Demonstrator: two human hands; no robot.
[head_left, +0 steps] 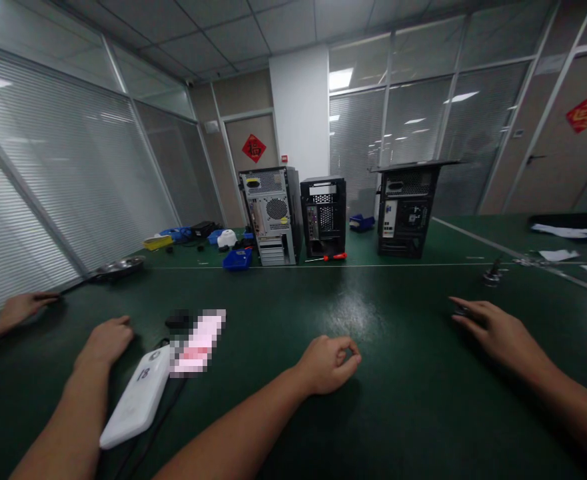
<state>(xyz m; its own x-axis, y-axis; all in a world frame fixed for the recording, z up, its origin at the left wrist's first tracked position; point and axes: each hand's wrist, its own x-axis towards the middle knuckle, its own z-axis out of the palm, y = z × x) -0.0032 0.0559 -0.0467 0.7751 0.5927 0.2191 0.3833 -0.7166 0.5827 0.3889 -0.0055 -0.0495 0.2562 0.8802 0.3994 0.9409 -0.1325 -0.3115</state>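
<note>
My left hand (pixel 329 365) rests on the green tabletop (pixel 398 407), its fingers curled and the thumb bent close to the index finger. I see nothing held in it. To the right, my right hand (pixel 496 329) lies low over the table with thumb and index finger around a small dark, shiny piece (pixel 459 311). What that piece is, I cannot make out. Beyond this hand, a small cluster of metal parts (pixel 492 275) stands on the table.
Three computer cases (pixel 274 213) stand at the back, with a red-handled screwdriver (pixel 334 257) before the middle one. Blue bins (pixel 237 259) sit near them. At left are another person's hands (pixel 107 343), a white power bank (pixel 140 397) with a cable, and a metal bowl (pixel 120 267).
</note>
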